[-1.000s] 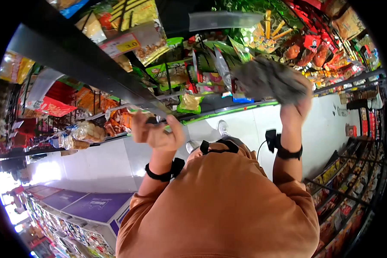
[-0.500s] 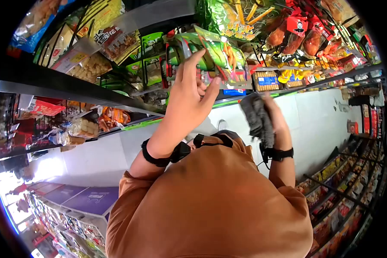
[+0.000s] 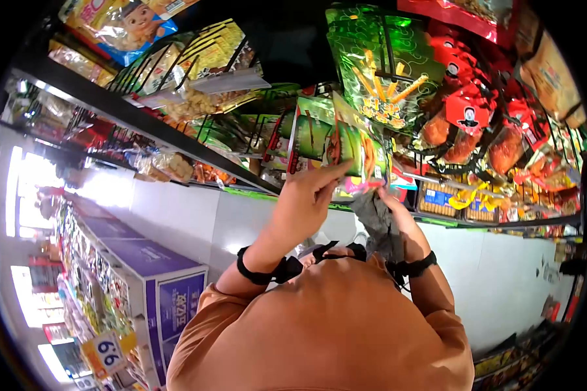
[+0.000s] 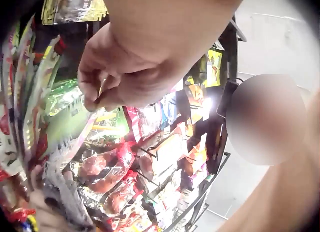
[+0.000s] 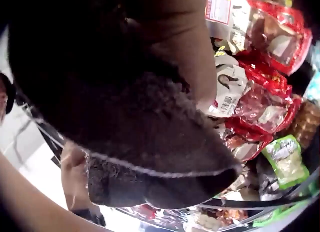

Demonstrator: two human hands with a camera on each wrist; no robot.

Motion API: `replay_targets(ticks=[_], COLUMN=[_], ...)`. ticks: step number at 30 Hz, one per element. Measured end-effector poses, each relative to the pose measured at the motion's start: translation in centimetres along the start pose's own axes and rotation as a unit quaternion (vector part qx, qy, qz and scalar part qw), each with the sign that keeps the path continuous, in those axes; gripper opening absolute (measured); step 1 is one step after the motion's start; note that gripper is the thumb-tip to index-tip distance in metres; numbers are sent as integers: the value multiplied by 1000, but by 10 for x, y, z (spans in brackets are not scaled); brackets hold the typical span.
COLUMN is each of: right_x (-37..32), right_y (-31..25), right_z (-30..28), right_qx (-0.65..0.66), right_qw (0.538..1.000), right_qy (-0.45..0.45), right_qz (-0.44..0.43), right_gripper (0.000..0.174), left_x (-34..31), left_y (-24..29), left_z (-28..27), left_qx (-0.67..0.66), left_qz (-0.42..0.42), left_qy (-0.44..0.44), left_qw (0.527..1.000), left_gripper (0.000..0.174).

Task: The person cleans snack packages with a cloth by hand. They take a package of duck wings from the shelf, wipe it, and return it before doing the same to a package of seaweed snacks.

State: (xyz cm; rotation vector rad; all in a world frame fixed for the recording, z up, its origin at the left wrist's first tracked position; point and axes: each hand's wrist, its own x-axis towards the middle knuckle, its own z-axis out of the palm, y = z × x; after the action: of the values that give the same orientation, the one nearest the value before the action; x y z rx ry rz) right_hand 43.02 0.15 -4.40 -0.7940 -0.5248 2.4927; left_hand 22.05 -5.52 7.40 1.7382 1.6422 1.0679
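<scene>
My left hand [image 3: 304, 202] reaches up to the front of the rack and pinches the edge of a green snack packet [image 3: 355, 151] between thumb and fingers. In the left wrist view, that pinch sits at the top of the green packet [image 4: 70, 124]. A grey cloth [image 3: 378, 225] is gripped in my right hand [image 3: 408, 229], close below the packet's lower edge. The cloth [image 5: 150, 132] fills much of the right wrist view and hides most of the right fingers. Further packets stand in line behind the pinched one.
Red-topped packs of drumsticks [image 3: 466, 114] and a large green bag [image 3: 385, 78] hang right of the hands. A black shelf rail [image 3: 130, 120] slants across the left. Behind on the left stands a purple-topped display counter [image 3: 143, 251]; white floor [image 3: 482, 274] lies below.
The left hand first swung up to the green packets, then took a pinch on one. The right hand came down and inward with the grey cloth, now beneath that packet.
</scene>
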Motion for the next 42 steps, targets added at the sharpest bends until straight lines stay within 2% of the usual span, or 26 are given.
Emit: replay_targets(ticks=[2, 6, 8, 11, 12, 14, 15, 16, 19, 20, 22, 24, 26, 28, 30, 31, 32, 33, 34, 35, 36, 37, 38, 40, 41, 42], right_x=[-9, -12, -5, 5, 7, 8, 8, 7, 24, 26, 30, 30, 38, 47, 69, 86, 99, 101, 100, 102, 101, 96, 92, 78, 72, 71], right_y=[-4, -8, -9, -6, -7, -11, -13, -13, -12, -14, -15, -24, -25, -18, -5, 5, 4, -1, -7, -6, -2, 2, 7, 15, 17, 19], right_z=[6, -2, -12, -2, 3, 14, 26, 30, 13, 16, 28, 47, 78, 103, 109, 98, 89, 95, 103, 102, 99, 100, 99, 100, 101, 97], right_qx=[7, 84, 72, 69, 69, -48, -26, -49, -151, -153, -176, -191, -250, -225, -209, -308, -333, -321, -308, -408, -503, -544, -548, -500, -525, -572], right_qw=[998, 996, 997, 997, 997, 989, 986, 980, 957, 956, 937, 942, 915, 929, 950, 896, 863, 872, 879, 816, 742, 699, 681, 745, 720, 659], right_qy=[65, 17, -33, 21, 21, 91, 63, 72, 46, 52, 57, 21, 33, 18, 12, 32, 63, 67, 70, 102, 129, 141, 139, 150, 150, 165], right_qz=[2, 17, 3, -16, -16, -111, -153, -178, -243, -243, -296, -275, -315, -294, -234, -319, -374, -364, -357, -396, -425, -442, -466, -414, -429, -459], right_gripper=[51, 63, 62, 52, 52, 38, 27, 20, 11, 11, 16, 17, 19, 19, 18, 17, 17, 18, 19, 19, 19, 19, 17, 17, 16, 16], left_x=[-8, -29, -45, -77, -85, -99, -108, -116, -124, -123, -120, -109, -82, -52, -16, 0, 9, 12, 17, 24, 30, 33, 32, 27, 25, 20], left_y=[11, 14, 7, -4, -8, -19, -28, -43, -65, -67, -75, -85, -86, -82, -90, -105, -120, -116, -113, -137, -152, -162, -167, -164, -167, -169], left_z=[3, 6, 1, -5, -4, -2, -8, -13, -31, -37, -52, -72, -76, -55, -6, 5, 12, 9, 4, 14, 20, 14, 3, -11, -17, -22], left_qx=[-14, -64, -75, -166, -167, -272, -294, -297, -271, -277, -201, -149, -244, -394, -213, -140, -67, -216, -358, -379, -337, -330, -324, -387, -400, -414], left_qz=[53, 100, 90, -14, -14, -50, -90, -91, -139, -139, -202, -196, -220, -128, 73, 117, 158, 63, -31, 46, 133, 136, 136, 144, 136, 127], left_qy=[18, 60, 73, 75, 75, 106, 73, 69, -31, -35, -103, -98, -39, -70, -37, 5, 46, 5, -36, -30, 3, -20, -47, -63, -74, -86], left_qw=[998, 991, 990, 983, 983, 955, 949, 948, 952, 950, 953, 964, 944, 908, 974, 983, 984, 974, 932, 924, 932, 934, 935, 909, 903, 897], left_gripper=[36, 39, 38, 28, 28, 21, 15, 15, 19, 19, 19, 25, 39, 61, 75, 76, 76, 73, 70, 66, 59, 55, 50, 36, 32, 30])
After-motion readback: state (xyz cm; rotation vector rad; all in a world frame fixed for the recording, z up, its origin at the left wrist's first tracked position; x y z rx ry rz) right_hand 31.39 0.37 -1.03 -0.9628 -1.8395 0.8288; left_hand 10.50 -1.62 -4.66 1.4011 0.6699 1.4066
